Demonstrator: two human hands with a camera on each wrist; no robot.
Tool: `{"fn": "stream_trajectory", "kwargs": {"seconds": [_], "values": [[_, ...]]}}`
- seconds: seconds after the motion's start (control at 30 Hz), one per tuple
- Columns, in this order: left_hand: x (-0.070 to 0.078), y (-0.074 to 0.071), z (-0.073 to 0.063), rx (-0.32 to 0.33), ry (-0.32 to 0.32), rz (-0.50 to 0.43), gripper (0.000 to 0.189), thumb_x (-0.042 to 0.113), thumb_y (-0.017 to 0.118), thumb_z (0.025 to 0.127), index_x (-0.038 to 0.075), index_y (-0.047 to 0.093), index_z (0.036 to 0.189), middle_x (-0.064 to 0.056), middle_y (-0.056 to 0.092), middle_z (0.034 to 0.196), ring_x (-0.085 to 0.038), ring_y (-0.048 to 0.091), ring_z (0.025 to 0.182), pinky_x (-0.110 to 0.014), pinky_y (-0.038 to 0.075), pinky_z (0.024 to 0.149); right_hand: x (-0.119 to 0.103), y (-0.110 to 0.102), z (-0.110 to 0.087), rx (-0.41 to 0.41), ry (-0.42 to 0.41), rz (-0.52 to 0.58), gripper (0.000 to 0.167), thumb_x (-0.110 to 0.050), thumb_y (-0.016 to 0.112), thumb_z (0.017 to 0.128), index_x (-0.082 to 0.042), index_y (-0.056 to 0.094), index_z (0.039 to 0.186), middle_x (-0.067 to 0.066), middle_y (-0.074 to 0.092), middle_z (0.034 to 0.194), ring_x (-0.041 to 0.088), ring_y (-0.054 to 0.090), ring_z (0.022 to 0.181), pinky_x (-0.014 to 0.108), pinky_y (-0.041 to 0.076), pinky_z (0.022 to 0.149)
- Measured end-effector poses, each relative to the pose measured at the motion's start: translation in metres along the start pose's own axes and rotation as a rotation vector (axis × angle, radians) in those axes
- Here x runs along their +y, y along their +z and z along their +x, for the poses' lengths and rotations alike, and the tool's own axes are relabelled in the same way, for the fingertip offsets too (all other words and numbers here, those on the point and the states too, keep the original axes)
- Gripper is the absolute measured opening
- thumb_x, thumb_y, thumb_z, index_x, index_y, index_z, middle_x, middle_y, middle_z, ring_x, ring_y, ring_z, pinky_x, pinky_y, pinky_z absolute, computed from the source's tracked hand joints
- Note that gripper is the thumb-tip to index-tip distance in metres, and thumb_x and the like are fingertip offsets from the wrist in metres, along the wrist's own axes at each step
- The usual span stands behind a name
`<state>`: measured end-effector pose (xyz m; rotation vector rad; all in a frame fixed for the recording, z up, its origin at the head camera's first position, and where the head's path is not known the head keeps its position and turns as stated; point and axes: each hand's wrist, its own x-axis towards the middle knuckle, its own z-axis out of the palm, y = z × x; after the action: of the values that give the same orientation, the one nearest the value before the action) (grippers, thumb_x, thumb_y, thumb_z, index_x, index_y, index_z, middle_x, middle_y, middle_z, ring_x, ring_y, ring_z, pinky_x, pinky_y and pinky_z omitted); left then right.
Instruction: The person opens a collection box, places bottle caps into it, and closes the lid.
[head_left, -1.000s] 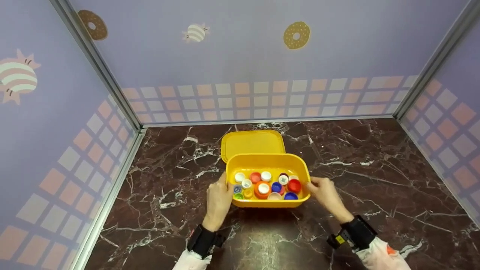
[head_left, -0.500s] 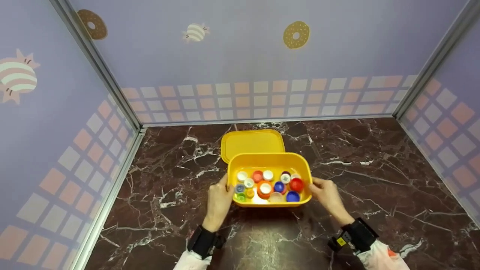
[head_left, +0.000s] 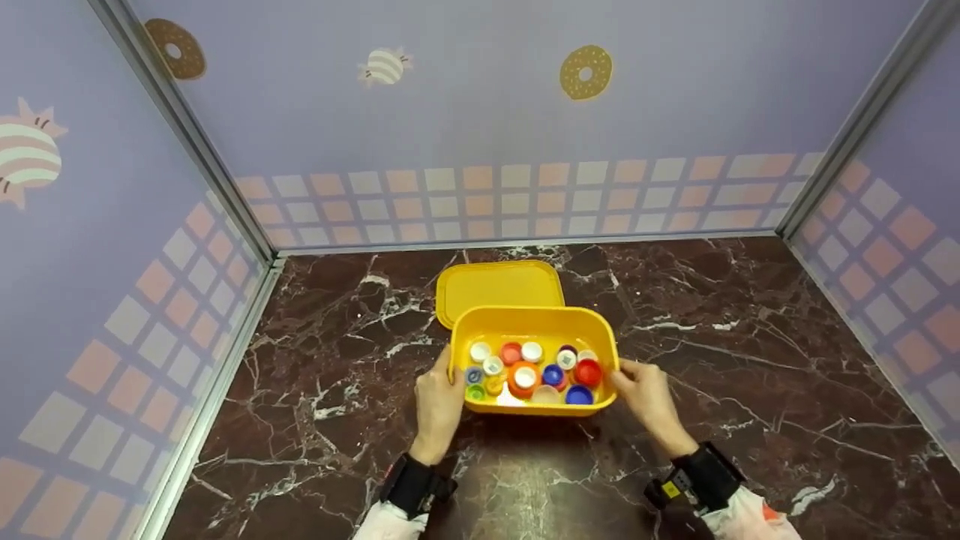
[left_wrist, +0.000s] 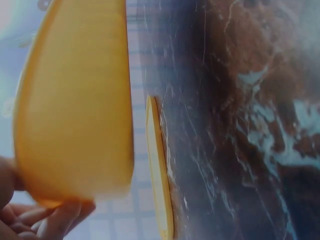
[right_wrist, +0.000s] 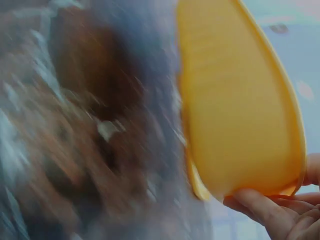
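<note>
My two hands hold a yellow plastic box [head_left: 525, 322] by its opposite short ends. My left hand [head_left: 439, 405] grips the left end and my right hand [head_left: 646, 397] the right, fingers curled at the rim. Inside lie several bottle caps in white, red, blue, orange and green, among them a red cap [head_left: 588, 373], a dark blue cap [head_left: 579, 395] and a green cap [head_left: 475, 392]. In the left wrist view the box wall [left_wrist: 80, 115] stands apart from the tabletop, with a gap beneath. The right wrist view shows fingertips [right_wrist: 250, 197] under the box's end.
A flat yellow lid [head_left: 499, 285] lies on the dark marbled table [head_left: 345, 420] just behind the box, partly covered by it in the head view. Purple panels [head_left: 480, 97] with printed donuts and candies enclose the back and sides.
The box and both hands sway only slightly. A bright reflection has appeared on the box floor since the earliest frame. The head view has shifted a little.
</note>
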<state>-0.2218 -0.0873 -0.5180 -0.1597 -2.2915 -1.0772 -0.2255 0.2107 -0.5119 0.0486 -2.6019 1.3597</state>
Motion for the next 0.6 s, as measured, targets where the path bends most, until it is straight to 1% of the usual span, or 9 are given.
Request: {"fn": "stream_trajectory", "kwargs": {"seconds": [0.07,0.1,0.2,0.23,0.3,0.33,0.4,0.5,0.6], "values": [[-0.001,-0.002,0.002,0.016,-0.005,-0.020,0.036,-0.006,0.062,0.076,-0.009,0.058,0.112,-0.026,0.062,0.086,-0.028,0.061,0.057,-0.034,0.049,0.049,0.000,0.003,-0.001,-0.016,0.014,0.025,0.022,-0.001,0.057,0.080,0.006,0.067,0.098,0.006,0.060,0.064,0.010,0.048,0.047,0.021,0.037,0.042],[-0.001,-0.003,0.001,0.004,0.001,-0.032,0.036,-0.006,0.062,0.077,-0.009,0.057,0.113,-0.026,0.062,0.086,-0.027,0.061,0.055,-0.033,0.048,0.048,0.000,0.003,0.000,0.005,0.017,0.019,0.021,-0.001,0.057,0.080,0.006,0.067,0.097,0.006,0.060,0.064,0.010,0.048,0.048,0.021,0.037,0.043],[-0.001,0.000,-0.004,-0.055,0.044,-0.040,0.039,-0.004,0.061,0.077,-0.011,0.054,0.115,-0.027,0.062,0.086,-0.025,0.061,0.055,-0.030,0.048,0.046,0.001,0.000,0.001,0.081,0.020,-0.007,0.021,0.000,0.058,0.080,0.005,0.067,0.097,0.009,0.063,0.071,0.013,0.053,0.054,0.020,0.039,0.047],[-0.001,0.001,-0.005,-0.066,0.053,-0.038,0.039,-0.004,0.061,0.077,-0.012,0.054,0.115,-0.027,0.061,0.086,-0.026,0.062,0.056,-0.029,0.048,0.047,0.001,-0.001,0.002,0.087,0.020,-0.005,0.021,0.000,0.058,0.080,0.005,0.067,0.098,0.011,0.064,0.074,0.015,0.054,0.057,0.020,0.041,0.048],[-0.004,0.002,-0.007,-0.062,0.057,-0.020,0.040,-0.006,0.061,0.076,-0.012,0.054,0.114,-0.027,0.062,0.086,-0.028,0.063,0.061,-0.031,0.049,0.050,0.000,-0.003,0.001,0.053,0.023,-0.008,0.021,-0.001,0.057,0.081,0.005,0.067,0.099,0.012,0.064,0.077,0.016,0.056,0.060,0.021,0.042,0.050],[-0.005,0.002,-0.008,-0.050,0.050,-0.013,0.039,-0.007,0.062,0.075,-0.012,0.055,0.113,-0.027,0.062,0.088,-0.029,0.063,0.064,-0.032,0.050,0.053,0.000,-0.003,0.001,0.025,0.033,0.011,0.022,-0.001,0.057,0.081,0.006,0.066,0.100,0.013,0.065,0.079,0.017,0.058,0.061,0.021,0.044,0.050],[-0.006,0.001,-0.007,-0.046,0.037,-0.025,0.039,-0.008,0.063,0.074,-0.011,0.056,0.112,-0.027,0.061,0.090,-0.030,0.063,0.066,-0.034,0.050,0.055,-0.001,-0.004,0.000,-0.012,0.058,0.041,0.023,-0.001,0.057,0.082,0.007,0.065,0.102,0.014,0.064,0.078,0.018,0.059,0.060,0.022,0.045,0.049],[-0.006,0.001,-0.006,-0.069,0.046,-0.021,0.038,-0.006,0.063,0.075,-0.011,0.056,0.112,-0.027,0.061,0.090,-0.030,0.063,0.066,-0.035,0.050,0.056,-0.001,-0.006,0.001,-0.012,0.078,0.053,0.023,-0.001,0.058,0.082,0.008,0.065,0.101,0.014,0.064,0.076,0.017,0.059,0.059,0.021,0.045,0.048],[-0.005,0.003,-0.005,-0.100,0.064,-0.009,0.038,-0.004,0.063,0.076,-0.011,0.056,0.113,-0.027,0.062,0.087,-0.031,0.063,0.065,-0.036,0.050,0.053,0.002,-0.009,0.004,-0.003,0.069,0.020,0.022,-0.001,0.058,0.082,0.008,0.065,0.101,0.012,0.063,0.075,0.013,0.056,0.057,0.019,0.043,0.047]]}}
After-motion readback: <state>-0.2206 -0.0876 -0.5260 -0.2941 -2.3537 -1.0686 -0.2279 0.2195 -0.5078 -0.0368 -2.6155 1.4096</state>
